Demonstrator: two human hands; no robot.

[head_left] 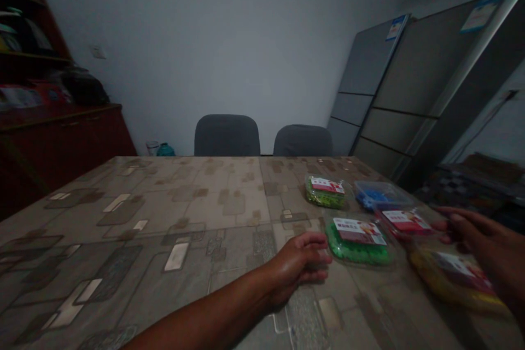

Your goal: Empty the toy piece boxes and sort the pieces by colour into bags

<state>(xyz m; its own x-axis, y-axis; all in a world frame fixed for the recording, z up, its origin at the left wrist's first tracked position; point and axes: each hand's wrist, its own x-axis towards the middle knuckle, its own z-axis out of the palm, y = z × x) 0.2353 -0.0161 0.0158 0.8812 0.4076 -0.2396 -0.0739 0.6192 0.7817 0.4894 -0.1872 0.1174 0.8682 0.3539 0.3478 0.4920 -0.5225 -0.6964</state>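
Left hand (301, 262): ours, loosely curled, fingers apart and holding nothing, the tips at the left edge of the bright green box (356, 253); we cannot tell whether they touch it
Right hand (488, 246): ours, blurred, fingertips at the right end of the red box (404, 222); we cannot tell whether they grip it
Bright green box: clear plastic, white-and-red label on top, just right of our left fingertips
Red box: labelled too, just left of our right fingertips
Yellow box (438, 279): nearer us than our right fingertips, partly hidden by that hand
Blue box (371, 197): beyond our right fingertips and to their left
Yellow-green box (326, 197): labelled, beyond our left fingertips
Patterned table (176, 306): under all five boxes, stretching away left of our left fingers
Grey chairs (227, 136): two, well beyond our fingers, across the table
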